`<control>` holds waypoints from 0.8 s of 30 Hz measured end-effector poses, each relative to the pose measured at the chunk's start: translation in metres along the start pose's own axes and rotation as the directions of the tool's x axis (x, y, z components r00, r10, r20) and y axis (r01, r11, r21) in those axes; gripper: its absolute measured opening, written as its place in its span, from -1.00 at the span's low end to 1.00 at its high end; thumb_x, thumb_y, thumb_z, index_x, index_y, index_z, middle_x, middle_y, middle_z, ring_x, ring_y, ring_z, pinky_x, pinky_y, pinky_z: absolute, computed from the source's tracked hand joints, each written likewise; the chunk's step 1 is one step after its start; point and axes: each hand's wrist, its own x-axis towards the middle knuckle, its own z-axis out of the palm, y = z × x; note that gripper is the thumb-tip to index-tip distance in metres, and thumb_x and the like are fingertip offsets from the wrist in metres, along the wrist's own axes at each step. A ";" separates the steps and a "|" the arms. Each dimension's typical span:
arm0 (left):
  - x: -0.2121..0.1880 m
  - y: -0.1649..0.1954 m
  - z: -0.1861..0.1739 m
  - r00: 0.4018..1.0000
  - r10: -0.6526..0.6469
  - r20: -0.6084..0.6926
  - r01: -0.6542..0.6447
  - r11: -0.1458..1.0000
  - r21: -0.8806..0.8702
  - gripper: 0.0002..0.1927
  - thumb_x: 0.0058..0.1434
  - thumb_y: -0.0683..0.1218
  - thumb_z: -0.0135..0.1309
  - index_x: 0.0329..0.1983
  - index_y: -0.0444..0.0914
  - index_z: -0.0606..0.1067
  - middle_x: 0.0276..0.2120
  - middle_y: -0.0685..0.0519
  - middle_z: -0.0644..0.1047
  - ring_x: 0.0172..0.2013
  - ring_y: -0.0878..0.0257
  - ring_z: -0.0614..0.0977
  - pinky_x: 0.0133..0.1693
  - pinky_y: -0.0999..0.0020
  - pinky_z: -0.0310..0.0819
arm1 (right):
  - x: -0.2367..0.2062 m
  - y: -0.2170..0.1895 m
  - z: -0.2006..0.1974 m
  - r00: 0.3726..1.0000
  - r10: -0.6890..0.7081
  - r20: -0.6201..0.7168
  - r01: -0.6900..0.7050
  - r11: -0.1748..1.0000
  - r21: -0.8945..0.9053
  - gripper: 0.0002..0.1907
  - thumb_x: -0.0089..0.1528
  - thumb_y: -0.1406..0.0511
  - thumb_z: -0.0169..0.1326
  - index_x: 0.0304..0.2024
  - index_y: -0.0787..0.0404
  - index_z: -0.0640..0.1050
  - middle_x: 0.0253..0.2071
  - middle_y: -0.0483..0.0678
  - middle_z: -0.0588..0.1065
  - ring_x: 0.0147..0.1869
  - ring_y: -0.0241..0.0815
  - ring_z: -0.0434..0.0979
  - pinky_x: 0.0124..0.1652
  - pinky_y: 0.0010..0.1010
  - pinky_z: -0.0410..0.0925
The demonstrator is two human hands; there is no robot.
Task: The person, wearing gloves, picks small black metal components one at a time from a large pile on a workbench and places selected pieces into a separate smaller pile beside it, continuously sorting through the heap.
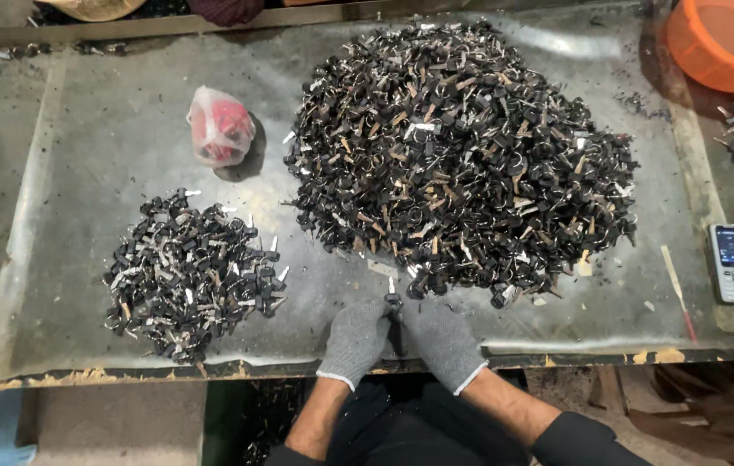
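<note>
Left hand: the left hand (357,338), in a grey knit glove, rests at the near edge of the surface, its fingers curled inward toward the other hand; its grip is closed on the small black piece between the two hands.
Right hand: the right hand (441,336), gloved the same way, sits just beside the left, touching it; its grip is also pinched in on the same piece, though how firmly cannot be told.
Held piece: a small black key-like part (394,300) with a pale metal tip pointing away from the person, at the near middle of the surface, where the fingertips of both hands meet.
Large pile: a big heap of black-headed keys and parts (462,160) fills the far middle and right of the surface, its near edge just beyond the hands.
Small pile: a lower, flatter heap of the same parts (190,276) lies to the near left, well apart from the hands.
Bag: a knotted clear plastic bag with red contents (220,127) sits far left, between the two heaps.
Surface: a dull grey sheet-covered surface (82,173) with a worn near edge.
Phone: a keypad mobile phone (731,263) lies at the right.
Stick: a thin pale stick with a red tip (676,280) lies just left of the phone.
Tub: an orange plastic tub (725,39) stands in the far right corner.
</note>
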 end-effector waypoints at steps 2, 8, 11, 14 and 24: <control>0.001 0.000 -0.002 0.999 0.038 -0.002 -0.038 0.999 -0.010 -0.84 0.14 -0.13 0.08 -0.25 -0.24 0.59 -0.31 -0.14 0.61 -0.21 -0.16 0.62 -0.16 -0.09 0.46 | 0.000 0.001 0.014 0.999 0.027 -0.026 -0.024 0.991 0.129 -0.65 0.26 0.33 -0.01 0.12 0.19 0.43 -0.29 0.09 0.59 -0.32 0.11 0.67 -0.43 -0.12 0.52; -0.012 0.009 -0.006 0.986 -0.023 -0.165 -0.009 0.982 -0.188 -0.81 0.06 -0.15 0.12 -0.26 -0.22 0.63 -0.34 -0.09 0.63 -0.25 -0.08 0.65 -0.20 0.00 0.50 | 0.017 0.039 0.012 0.903 -0.152 0.401 -0.078 0.861 0.502 -0.73 0.39 0.16 -0.04 0.00 0.20 0.46 -0.23 0.16 0.61 -0.21 0.19 0.64 -0.20 -0.02 0.45; -0.013 0.005 0.001 0.973 0.055 -0.223 -0.079 0.992 -0.101 -0.87 0.04 -0.14 0.18 -0.34 -0.25 0.60 -0.40 -0.11 0.61 -0.30 -0.10 0.63 -0.26 -0.01 0.48 | 0.008 0.030 0.005 0.992 -0.124 0.030 0.097 0.882 0.462 -0.69 0.37 0.16 0.02 -0.04 0.28 0.42 -0.35 0.18 0.59 -0.32 0.22 0.65 -0.32 0.00 0.48; -0.013 -0.002 0.013 0.979 0.116 -0.170 -0.100 0.990 0.098 -0.96 0.16 -0.21 0.10 -0.34 -0.24 0.55 -0.43 -0.08 0.57 -0.30 -0.06 0.62 -0.22 0.01 0.48 | -0.006 -0.003 0.008 0.902 0.194 0.386 -0.245 0.966 0.086 -0.38 0.42 0.21 -0.15 0.50 0.14 0.08 -0.44 0.07 0.58 -0.39 0.11 0.63 -0.37 -0.05 0.49; -0.017 -0.010 0.017 0.942 0.244 -0.232 -0.226 0.969 0.102 -0.81 0.11 -0.21 0.12 -0.19 -0.27 0.55 -0.33 -0.06 0.58 -0.24 -0.03 0.62 -0.17 0.07 0.46 | 0.002 -0.005 -0.022 0.959 0.092 0.267 -0.175 0.936 0.305 -0.55 0.30 0.26 -0.05 0.20 0.32 0.31 -0.41 0.24 0.59 -0.33 0.27 0.64 -0.31 0.08 0.48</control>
